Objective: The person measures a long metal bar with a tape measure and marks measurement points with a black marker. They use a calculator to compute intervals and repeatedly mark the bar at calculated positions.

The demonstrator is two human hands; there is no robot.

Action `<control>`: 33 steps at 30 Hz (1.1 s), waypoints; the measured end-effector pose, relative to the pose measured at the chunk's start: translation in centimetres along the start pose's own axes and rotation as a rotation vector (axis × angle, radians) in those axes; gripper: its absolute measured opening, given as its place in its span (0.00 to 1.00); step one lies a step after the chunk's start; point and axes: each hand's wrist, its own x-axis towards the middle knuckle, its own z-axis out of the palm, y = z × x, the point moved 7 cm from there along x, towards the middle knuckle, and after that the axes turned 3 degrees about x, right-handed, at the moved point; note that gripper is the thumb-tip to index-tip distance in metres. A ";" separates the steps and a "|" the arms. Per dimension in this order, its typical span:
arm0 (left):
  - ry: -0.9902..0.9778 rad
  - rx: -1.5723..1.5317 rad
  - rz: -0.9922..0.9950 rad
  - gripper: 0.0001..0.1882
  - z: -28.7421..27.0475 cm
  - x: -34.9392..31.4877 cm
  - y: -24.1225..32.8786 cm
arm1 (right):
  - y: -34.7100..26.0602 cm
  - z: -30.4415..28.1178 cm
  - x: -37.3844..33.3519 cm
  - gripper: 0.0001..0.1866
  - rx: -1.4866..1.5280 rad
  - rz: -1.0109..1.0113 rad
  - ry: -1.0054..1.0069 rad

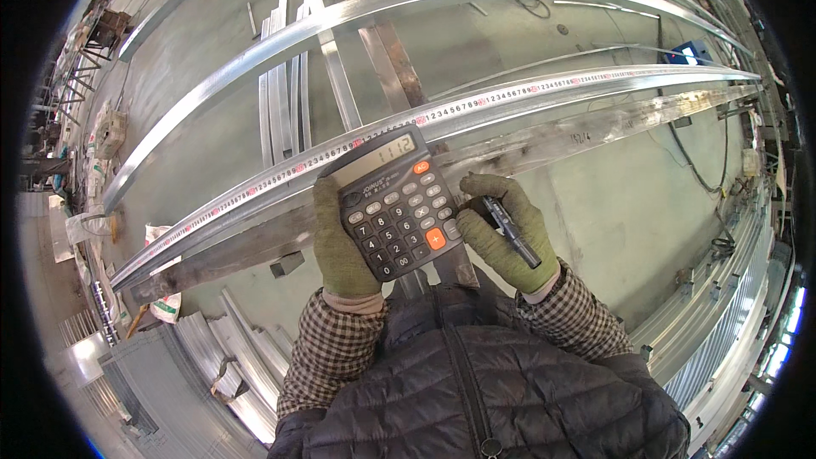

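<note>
My left hand [338, 246], in a green work glove, grips a dark grey desk calculator [393, 225] by its left side. Number keys and orange keys cover its face, and digits show on its screen. Close by the calculator's right edge is my right hand [489, 245], gloved the same way. A black marker pen [514, 236] lies across that hand, held in its curled fingers. The thumb points toward the keys; whether it touches one I cannot tell. Behind the calculator a white measuring tape [455, 108] with red and black marks runs along a long metal bar.
A curved-looking shiny metal profile [374, 7] spans the space farther off. Crosswise under the bars runs a rusty beam [391, 64]. Metal lengths [285, 93] lie on the floor beyond; stacked profiles [710, 289] stand at right, more [234, 348] at lower left. A dark cable [693, 172] trails at right.
</note>
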 end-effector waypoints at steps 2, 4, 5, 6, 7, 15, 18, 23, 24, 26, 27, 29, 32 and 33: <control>-0.036 0.026 0.017 0.33 0.4 0.4 -0.2 | 0.5 -0.1 0.5 0.21 -0.068 -0.004 -0.019; -0.017 0.022 0.025 0.34 0.8 1.1 -0.8 | 0.9 -0.7 1.5 0.21 -0.126 -0.051 -0.028; 0.005 0.001 0.025 0.34 1.0 1.3 -1.2 | 1.1 -0.9 2.1 0.22 -0.148 -0.094 -0.020; 0.010 -0.029 0.030 0.34 1.1 1.3 -1.2 | 1.1 -0.9 2.5 0.22 -0.171 -0.132 -0.007; 0.015 -0.054 0.015 0.34 1.2 1.4 -1.5 | 1.5 -1.0 2.8 0.22 -0.159 -0.120 -0.026; 0.077 -0.002 0.028 0.35 0.1 2.7 -1.2 | 2.5 -2.1 4.5 0.17 0.156 0.058 -0.089; 0.057 -0.027 0.024 0.36 -0.4 3.4 -1.4 | 2.1 -2.8 5.4 0.16 0.085 -0.091 -0.020; 0.076 0.069 0.021 0.38 -2.4 3.3 0.1 | 2.7 -2.4 5.9 0.16 0.027 -0.094 -0.075; 0.074 0.078 0.022 0.38 -2.8 3.5 0.4 | 2.7 -2.4 6.1 0.16 0.012 -0.098 -0.086; 0.142 0.118 0.071 0.36 -4.1 3.8 1.3 | 2.2 -2.4 6.6 0.17 -0.115 -0.194 -0.106; 0.194 0.112 0.071 0.36 -4.9 3.9 1.6 | 1.8 -2.3 7.0 0.17 -0.228 -0.285 -0.121; 0.246 0.080 0.098 0.34 -6.1 3.9 2.2 | 1.7 -2.2 7.5 0.16 -0.288 -0.332 -0.123; 0.240 0.119 0.167 0.34 -7.4 4.2 3.7 | 1.8 -2.0 8.3 0.14 -0.311 -0.323 -0.092; 0.150 0.186 0.178 0.35 -7.4 4.7 4.4 | 1.9 -1.9 8.6 0.13 -0.260 -0.303 -0.090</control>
